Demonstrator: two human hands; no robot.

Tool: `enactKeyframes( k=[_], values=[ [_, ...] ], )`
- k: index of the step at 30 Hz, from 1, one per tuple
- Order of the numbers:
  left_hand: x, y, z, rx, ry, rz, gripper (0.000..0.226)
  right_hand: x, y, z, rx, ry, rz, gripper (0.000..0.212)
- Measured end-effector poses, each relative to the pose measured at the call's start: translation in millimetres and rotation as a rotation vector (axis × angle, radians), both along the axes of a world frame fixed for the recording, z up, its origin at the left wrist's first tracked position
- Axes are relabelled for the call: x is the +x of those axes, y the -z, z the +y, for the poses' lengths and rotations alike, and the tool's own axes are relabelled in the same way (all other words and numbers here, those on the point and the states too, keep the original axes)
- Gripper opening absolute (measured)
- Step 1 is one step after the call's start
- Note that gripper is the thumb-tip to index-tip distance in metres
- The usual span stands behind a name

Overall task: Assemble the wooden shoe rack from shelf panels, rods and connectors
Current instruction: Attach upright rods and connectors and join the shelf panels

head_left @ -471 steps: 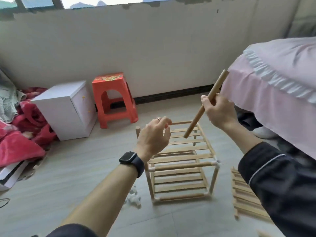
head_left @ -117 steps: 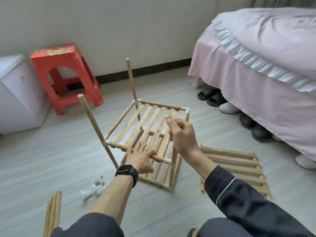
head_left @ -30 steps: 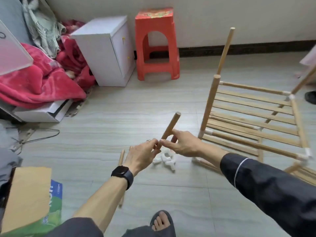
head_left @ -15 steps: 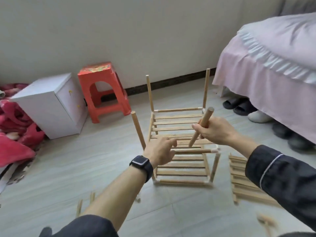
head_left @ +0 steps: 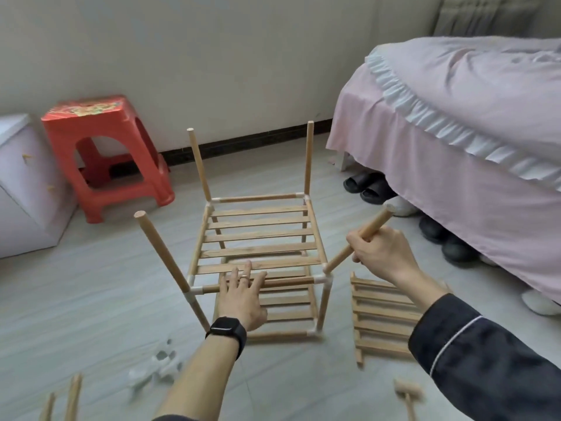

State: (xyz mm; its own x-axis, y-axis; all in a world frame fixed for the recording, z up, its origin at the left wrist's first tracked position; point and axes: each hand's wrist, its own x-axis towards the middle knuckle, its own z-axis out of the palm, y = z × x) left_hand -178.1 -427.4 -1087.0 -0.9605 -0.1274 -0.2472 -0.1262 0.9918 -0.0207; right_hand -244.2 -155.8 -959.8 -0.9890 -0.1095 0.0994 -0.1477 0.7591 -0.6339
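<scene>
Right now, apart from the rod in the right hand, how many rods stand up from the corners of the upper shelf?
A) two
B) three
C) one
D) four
B: the back left rod, back right rod and front left rod stand at their corners; the right hand grips the fourth rod, tilted.

No text, label or number can be read. The printed pattern on top of the red stool (head_left: 88,109), upper left of the frame, is too blurred to make out.
</scene>
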Motion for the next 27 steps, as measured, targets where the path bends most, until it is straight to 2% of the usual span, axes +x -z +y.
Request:
enactKeyframes(
  k=[8,14,21,25,27],
  values=[
    [-2.8,-5.3,4.8,-0.040,-0.014,-0.032,0.078,6.1,4.6,3.8,0.009,0.017,0.015,0.039],
    [1.6,-3.9,11.2,-0.108,-0.026,-0.026,0.066,-10.9,-1.0,-14.8,0.012,-0.016,0.042,0.040],
    [0.8,-5.5,15.6,-0.134,-0.050,-0.091,0.078,-31.4,10.5,-34.4,0.053,-0.009,0.115,0.045],
    [-3.9,-11.5,15.7,-0.114,-0.037,-0.116,0.077,-34.3,11.4,-42.9,0.223,0.014,0.214,0.048],
    [-8.2,-15.7,15.0,-0.114,-0.026,-0.135,0.075,-34.3,13.3,-51.5,0.307,-0.012,0.287,0.040]
  ],
)
